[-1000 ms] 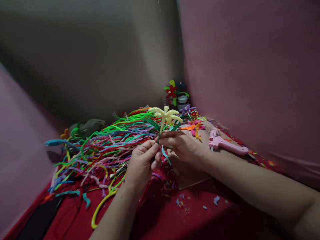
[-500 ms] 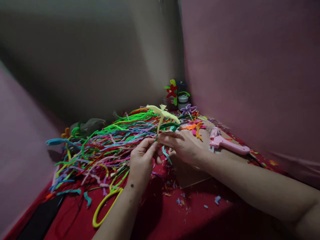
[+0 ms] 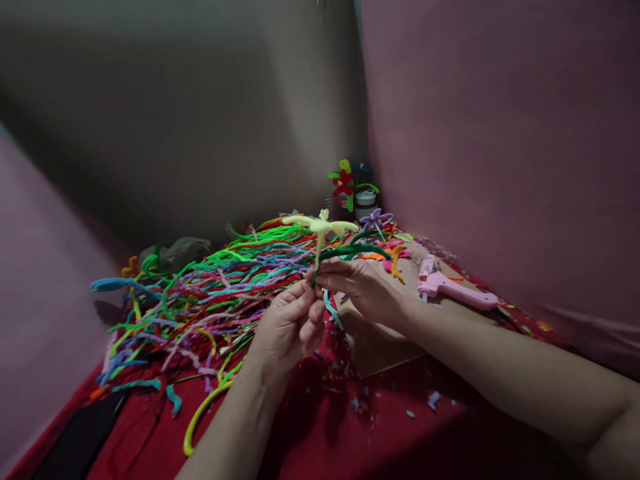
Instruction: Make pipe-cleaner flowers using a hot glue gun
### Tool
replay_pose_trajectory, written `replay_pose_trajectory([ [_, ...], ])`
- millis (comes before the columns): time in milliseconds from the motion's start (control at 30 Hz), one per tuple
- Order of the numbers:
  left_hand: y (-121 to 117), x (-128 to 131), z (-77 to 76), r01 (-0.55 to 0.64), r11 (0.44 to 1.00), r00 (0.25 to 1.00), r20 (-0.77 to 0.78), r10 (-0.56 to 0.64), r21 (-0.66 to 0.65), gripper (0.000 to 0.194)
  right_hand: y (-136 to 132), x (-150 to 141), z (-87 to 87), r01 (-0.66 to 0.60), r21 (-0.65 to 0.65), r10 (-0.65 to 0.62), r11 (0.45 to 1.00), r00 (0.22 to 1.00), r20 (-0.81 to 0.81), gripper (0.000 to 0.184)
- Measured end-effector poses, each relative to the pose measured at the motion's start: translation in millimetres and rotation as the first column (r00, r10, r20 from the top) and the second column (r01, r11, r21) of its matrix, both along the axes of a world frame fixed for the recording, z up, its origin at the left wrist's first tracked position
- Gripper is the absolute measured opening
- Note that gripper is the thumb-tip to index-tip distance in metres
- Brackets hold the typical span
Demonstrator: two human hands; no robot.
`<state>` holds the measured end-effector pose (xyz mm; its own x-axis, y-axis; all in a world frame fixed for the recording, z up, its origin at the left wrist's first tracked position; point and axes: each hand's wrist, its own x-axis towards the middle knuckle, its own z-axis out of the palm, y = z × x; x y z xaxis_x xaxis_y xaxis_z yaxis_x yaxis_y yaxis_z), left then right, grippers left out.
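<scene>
A pale yellow pipe-cleaner flower [image 3: 320, 225] stands upright above my two hands. My left hand [image 3: 287, 327] is closed round the lower end of its stem. My right hand [image 3: 363, 287] pinches the stem higher up, together with a dark green pipe cleaner [image 3: 353, 251] that curves off to the right just under the petals. A teal strip [image 3: 331, 310] hangs down between the hands. Both hands hover over the red cloth [image 3: 390, 433].
A big heap of coloured pipe cleaners [image 3: 210, 287] spreads to the left. A pink glue gun [image 3: 453, 287] lies on a cardboard sheet [image 3: 373, 350] at right. Finished flowers in a small jar [image 3: 365, 200] stand in the corner. A yellow-green loop [image 3: 203, 413] lies near front.
The yellow flower has turned so its petals lie flatter and wider. The dark green pipe cleaner has swung round the stem to the right. Both hands have shifted slightly.
</scene>
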<state>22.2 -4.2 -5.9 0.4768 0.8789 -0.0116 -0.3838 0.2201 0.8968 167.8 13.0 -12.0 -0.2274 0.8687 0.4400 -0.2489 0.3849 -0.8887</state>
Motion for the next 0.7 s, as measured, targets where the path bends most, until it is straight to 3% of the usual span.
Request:
replay_pose_trajectory([
  [100, -1.2, 3.4, 0.8, -0.053, 0.993, 0.991, -0.115, 0.065, 0.106, 0.013, -3.1, -0.4, 2.8, 0.013, -0.048, -0.013, 0.999, 1.000, 0.004, 0.013],
  [200, -1.8, 8.0, -3.4, -0.169, 0.909, 0.893, -0.331, 0.305, 0.382, 0.013, -1.9, -2.9, -1.5, 0.022, -0.136, -0.031, 0.990, 0.997, -0.067, 0.011],
  [267, -1.2, 9.4, -9.9, -0.220, 0.757, 0.722, -0.419, 0.551, 0.616, 0.013, 0.7, -4.9, -6.6, 0.044, -0.182, -0.068, 0.982, 0.989, -0.131, 0.012],
  [333, -0.2, 8.8, -17.0, -0.169, 0.561, 0.516, -0.412, 0.751, 0.811, 0.013, 3.4, -6.6, -11.1, 0.044, -0.200, -0.078, 0.979, 0.983, -0.168, 0.013],
  [400, 0.8, 6.8, -22.3, -0.049, 0.408, 0.364, -0.364, 0.857, 0.912, 0.008, 5.0, -7.8, -13.8, 0.031, -0.187, -0.060, 0.982, 0.987, -0.151, 0.015],
  [433, 1.1, 5.7, -23.6, -0.004, 0.367, 0.323, -0.346, 0.881, 0.930, 0.006, 5.3, -8.3, -14.3, 0.032, -0.170, -0.056, 0.985, 0.989, -0.137, 0.015],
  [467, 1.2, 4.7, -24.0, 0.021, 0.357, 0.306, -0.346, 0.887, 0.934, 0.008, 5.3, -8.7, -14.4, 0.037, -0.151, -0.056, 0.988, 0.991, -0.124, 0.015],
  [533, 1.2, 3.7, -22.4, -0.006, 0.412, 0.328, -0.388, 0.862, 0.911, 0.012, 4.8, -9.2, -13.3, 0.033, -0.128, -0.049, 0.991, 0.991, -0.125, 0.015],
  [700, -0.1, 5.9, -11.9, -0.240, 0.688, 0.602, -0.451, 0.659, 0.685, 0.013, 2.9, -7.9, -9.8, -0.082, -0.144, 0.057, 0.986, 0.984, -0.167, 0.019],
])
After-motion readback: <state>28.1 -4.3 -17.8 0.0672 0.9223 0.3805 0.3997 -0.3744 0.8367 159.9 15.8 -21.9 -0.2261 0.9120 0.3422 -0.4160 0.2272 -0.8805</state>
